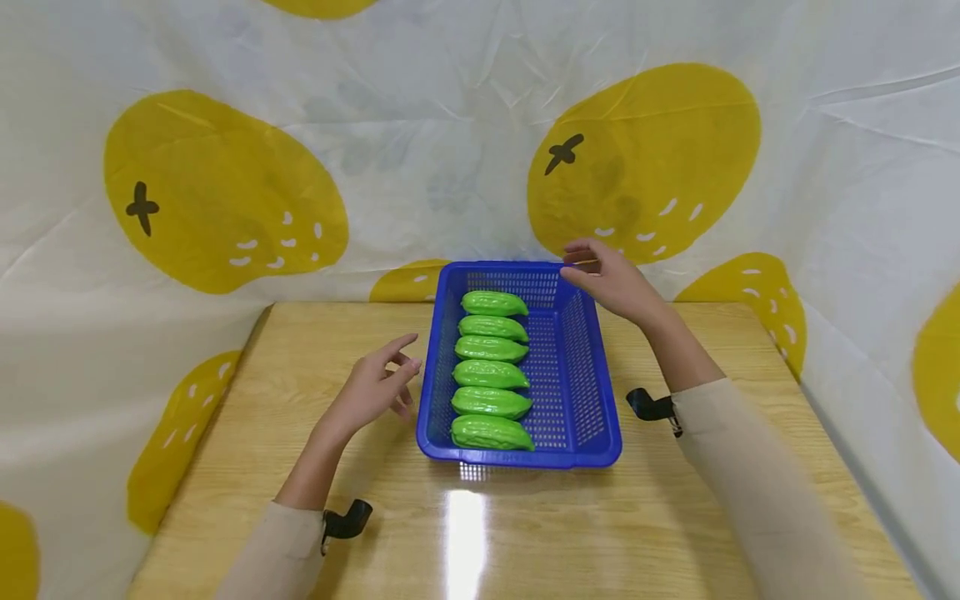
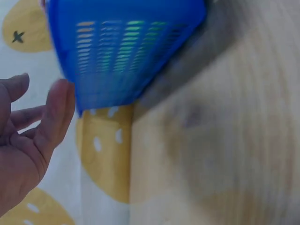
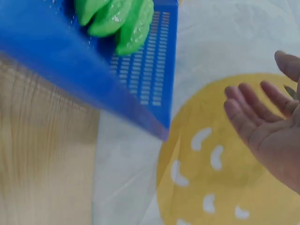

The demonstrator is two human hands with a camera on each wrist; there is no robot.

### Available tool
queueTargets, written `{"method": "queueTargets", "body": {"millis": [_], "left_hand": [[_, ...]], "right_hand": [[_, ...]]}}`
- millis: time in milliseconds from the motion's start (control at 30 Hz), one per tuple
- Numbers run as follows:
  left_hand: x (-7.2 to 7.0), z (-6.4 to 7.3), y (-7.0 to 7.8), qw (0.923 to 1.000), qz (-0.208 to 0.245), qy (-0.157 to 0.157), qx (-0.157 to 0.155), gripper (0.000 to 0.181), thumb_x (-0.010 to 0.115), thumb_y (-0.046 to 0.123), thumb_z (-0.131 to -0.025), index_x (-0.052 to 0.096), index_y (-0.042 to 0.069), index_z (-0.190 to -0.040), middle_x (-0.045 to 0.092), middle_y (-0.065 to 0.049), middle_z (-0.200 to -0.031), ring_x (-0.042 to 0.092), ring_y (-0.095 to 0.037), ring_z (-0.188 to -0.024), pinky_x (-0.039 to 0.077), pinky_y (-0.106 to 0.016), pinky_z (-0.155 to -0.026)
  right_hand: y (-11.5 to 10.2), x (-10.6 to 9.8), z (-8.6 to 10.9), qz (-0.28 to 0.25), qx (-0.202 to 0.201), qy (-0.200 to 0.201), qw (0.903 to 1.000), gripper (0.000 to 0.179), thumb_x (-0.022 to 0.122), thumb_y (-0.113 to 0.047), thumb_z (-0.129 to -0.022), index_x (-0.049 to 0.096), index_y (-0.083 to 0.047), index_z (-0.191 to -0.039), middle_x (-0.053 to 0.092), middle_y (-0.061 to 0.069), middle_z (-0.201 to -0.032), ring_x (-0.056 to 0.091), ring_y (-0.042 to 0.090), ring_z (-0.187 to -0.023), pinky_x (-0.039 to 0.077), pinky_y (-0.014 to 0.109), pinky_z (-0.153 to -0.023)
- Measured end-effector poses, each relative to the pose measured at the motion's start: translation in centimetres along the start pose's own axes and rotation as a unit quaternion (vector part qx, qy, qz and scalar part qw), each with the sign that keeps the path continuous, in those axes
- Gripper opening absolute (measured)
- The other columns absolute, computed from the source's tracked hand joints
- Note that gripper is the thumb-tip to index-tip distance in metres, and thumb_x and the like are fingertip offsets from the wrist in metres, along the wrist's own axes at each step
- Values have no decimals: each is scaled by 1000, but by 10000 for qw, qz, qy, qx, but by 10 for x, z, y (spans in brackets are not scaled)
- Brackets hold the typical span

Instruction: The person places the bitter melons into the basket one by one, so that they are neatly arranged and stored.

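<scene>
A blue perforated plastic basket (image 1: 550, 367) stands on the wooden table. Down its left half lie several bright green, bumpy, pointed pieces shaped like bitter melons (image 1: 491, 375), side by side in a column with their tips to the right. My left hand (image 1: 366, 390) hovers beside the basket's left wall, fingers loosely bent and nothing in them. Over the far right corner is my right hand (image 1: 615, 282), also holding nothing, its fingers spread and slightly curved. In the right wrist view the right hand (image 3: 276, 126) appears apart from the basket (image 3: 159, 70).
The wooden table (image 1: 315, 350) extends around the basket, with a bright light reflection in front. Behind and at both sides hangs a white cloth (image 1: 420, 183) printed with yellow fruit. Each sleeve carries a black wrist mount (image 1: 348, 521).
</scene>
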State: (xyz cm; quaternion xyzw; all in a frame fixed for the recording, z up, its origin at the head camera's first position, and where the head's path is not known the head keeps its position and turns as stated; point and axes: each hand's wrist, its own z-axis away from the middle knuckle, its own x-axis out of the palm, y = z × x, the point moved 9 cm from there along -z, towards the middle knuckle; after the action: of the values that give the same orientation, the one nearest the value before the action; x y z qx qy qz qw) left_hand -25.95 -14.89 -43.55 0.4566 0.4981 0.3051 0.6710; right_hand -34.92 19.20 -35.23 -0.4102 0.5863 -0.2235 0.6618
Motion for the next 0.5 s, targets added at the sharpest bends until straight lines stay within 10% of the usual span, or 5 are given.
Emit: {"method": "queueTargets", "body": {"millis": [333, 500], "left_hand": [[-44, 8, 40, 9784, -988, 1348, 1219, 50, 57, 33, -108, 50, 13, -153, 64, -16, -126, 73, -33, -100, 69, -40, -76], [-48, 13, 43, 9652, -1615, 1496, 1411, 53, 57, 31, -108, 46, 11, -155, 58, -18, -141, 64, -37, -122, 61, -55, -97]], "right_hand": [[15, -35, 53, -240, -547, 609, 9964, 47, 58, -22, -107, 47, -9, -151, 55, 16, -146, 54, 35, -136, 48, 4, -99], [30, -45, 77, 249, -318, 797, 9960, 52, 54, -32, -109, 43, -15, -157, 50, 14, -154, 48, 35, -143, 48, 23, -115]]}}
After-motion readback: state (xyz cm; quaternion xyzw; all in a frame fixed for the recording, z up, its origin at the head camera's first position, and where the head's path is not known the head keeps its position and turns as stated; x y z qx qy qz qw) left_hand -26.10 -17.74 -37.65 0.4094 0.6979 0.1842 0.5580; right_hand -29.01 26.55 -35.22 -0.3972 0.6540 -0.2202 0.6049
